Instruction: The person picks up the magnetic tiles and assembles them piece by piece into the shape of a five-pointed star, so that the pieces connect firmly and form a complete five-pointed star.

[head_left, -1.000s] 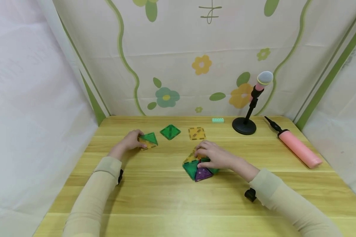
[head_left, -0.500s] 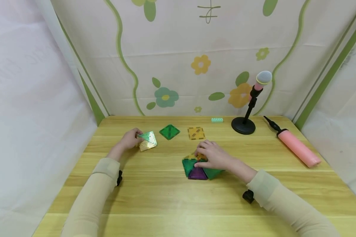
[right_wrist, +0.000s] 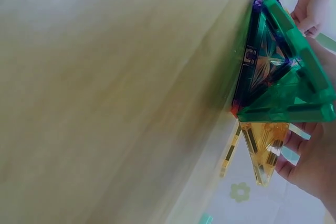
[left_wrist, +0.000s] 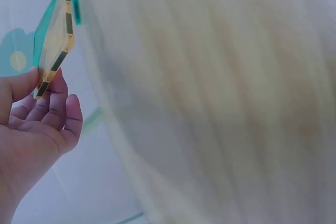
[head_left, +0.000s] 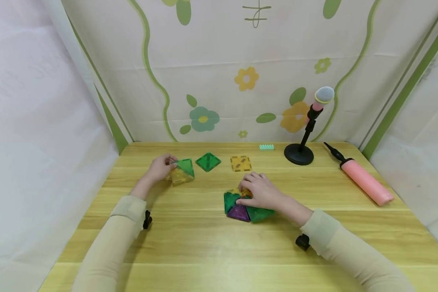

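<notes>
My left hand [head_left: 159, 167] pinches a square of magnetic tiles [head_left: 184, 172], made of one green and one orange triangle. In the left wrist view this pair [left_wrist: 55, 35] stands on edge between thumb and fingers. Nearer the table's middle, my right hand [head_left: 261, 192] holds a raised cluster of magnetic tiles from above, fingers curled over its far side. A purple triangle [head_left: 239, 212] faces me there, with green triangles [head_left: 260, 214] beside it. The right wrist view shows a green tile [right_wrist: 286, 111] and an orange tile [right_wrist: 264, 142] close to the fingers; the cluster's top is partly covered.
Behind lie a green diamond of tiles [head_left: 208, 162], an orange square tile [head_left: 241, 163] and a mint toy brick [head_left: 267, 147]. Back right stands a microphone [head_left: 324, 95] on a black stand, with a pink hand pump [head_left: 366, 181] beside it. Fabric walls [head_left: 219, 73] enclose the table.
Under my right hand the cluster has turned, its purple triangle shifting left and more green showing at right. The left hand's tile pair has changed its tilt, staying in nearly the same place.
</notes>
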`<state>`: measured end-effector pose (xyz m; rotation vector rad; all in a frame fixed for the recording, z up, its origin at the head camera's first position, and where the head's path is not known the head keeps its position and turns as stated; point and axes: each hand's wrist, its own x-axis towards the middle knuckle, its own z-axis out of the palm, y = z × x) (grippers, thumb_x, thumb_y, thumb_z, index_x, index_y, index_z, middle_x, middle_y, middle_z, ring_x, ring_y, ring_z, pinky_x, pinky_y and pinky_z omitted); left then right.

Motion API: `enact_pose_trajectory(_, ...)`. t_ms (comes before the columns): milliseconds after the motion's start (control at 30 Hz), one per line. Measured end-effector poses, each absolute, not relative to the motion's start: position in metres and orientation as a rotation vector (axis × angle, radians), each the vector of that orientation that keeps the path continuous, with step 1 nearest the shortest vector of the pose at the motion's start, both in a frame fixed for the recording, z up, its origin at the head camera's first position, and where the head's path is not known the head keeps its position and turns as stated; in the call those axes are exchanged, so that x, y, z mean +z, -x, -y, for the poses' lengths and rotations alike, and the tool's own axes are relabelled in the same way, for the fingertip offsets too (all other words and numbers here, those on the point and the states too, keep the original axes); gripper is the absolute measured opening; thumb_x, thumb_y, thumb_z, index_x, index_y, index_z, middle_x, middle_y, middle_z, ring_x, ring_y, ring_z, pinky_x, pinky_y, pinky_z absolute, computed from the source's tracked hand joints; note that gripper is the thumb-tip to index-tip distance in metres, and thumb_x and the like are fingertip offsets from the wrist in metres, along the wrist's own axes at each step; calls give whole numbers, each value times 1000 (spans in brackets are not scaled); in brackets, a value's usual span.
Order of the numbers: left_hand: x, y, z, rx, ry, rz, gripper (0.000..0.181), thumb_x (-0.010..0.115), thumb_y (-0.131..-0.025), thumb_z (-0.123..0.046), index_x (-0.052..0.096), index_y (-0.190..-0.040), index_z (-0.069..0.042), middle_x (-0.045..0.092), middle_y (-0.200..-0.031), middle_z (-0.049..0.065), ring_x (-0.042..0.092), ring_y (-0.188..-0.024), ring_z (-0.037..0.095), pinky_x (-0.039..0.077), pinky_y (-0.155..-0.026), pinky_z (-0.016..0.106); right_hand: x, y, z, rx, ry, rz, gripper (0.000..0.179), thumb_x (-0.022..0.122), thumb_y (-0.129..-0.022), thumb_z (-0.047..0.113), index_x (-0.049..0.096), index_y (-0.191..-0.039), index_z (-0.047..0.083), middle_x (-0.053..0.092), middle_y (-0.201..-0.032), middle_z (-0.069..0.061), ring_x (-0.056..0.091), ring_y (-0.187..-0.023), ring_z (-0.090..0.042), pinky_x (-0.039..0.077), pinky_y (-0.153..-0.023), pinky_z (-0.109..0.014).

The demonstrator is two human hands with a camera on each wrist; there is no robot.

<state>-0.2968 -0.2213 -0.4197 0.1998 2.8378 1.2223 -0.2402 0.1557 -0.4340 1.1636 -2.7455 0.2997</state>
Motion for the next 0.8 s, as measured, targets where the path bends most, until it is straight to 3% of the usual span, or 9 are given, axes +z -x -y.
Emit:
enact_pose_trajectory(200,-403,294,206,1235,-245,-2849,23,54,-97,-19,58,-117,-7,60,-97,10,58,-87,23,47,-75,34,-427,243,-155,405,-1134,2804,41,63,-82,59,65,-100,23,56,-103,6,49,-96,-17,37,-85,-44)
enact_pose_trajectory(367,-387,288,185,1275,-357,-2842,23,57,-95,-16,60,-115,-3,62,-90,11,61,-81,21,49,-70,32,-412,253,-152,641,-1143,2785,35,66,-87,40,65,-110,14,62,-108,-4,55,-102,-23,43,-87,-46)
enact_pose_trajectory(500,-377,282,162,1295,-450,-2807,25,58,-94,-13,61,-115,1,64,-89,12,61,-79,24,50,-68,31,-400,263,-147,864,-1116,2795,32,61,-93,27,61,-120,11,64,-112,-7,57,-100,-24,48,-84,-42)
enact_pose_trajectory(633,-373,278,137,1289,-525,-2782,24,60,-93,-13,63,-114,-1,64,-91,10,60,-81,23,49,-68,30,-392,270,-142,1067,-1047,2816,35,55,-97,25,55,-129,12,65,-111,-6,58,-94,-21,49,-75,-38)
enact_pose_trajectory(800,-371,274,111,1304,-604,-2723,20,61,-92,-12,64,-110,-3,64,-90,9,59,-78,19,50,-66,27,-381,270,-137,1277,-959,2827,32,52,-98,21,57,-127,7,68,-104,-11,62,-95,-22,51,-80,-39)
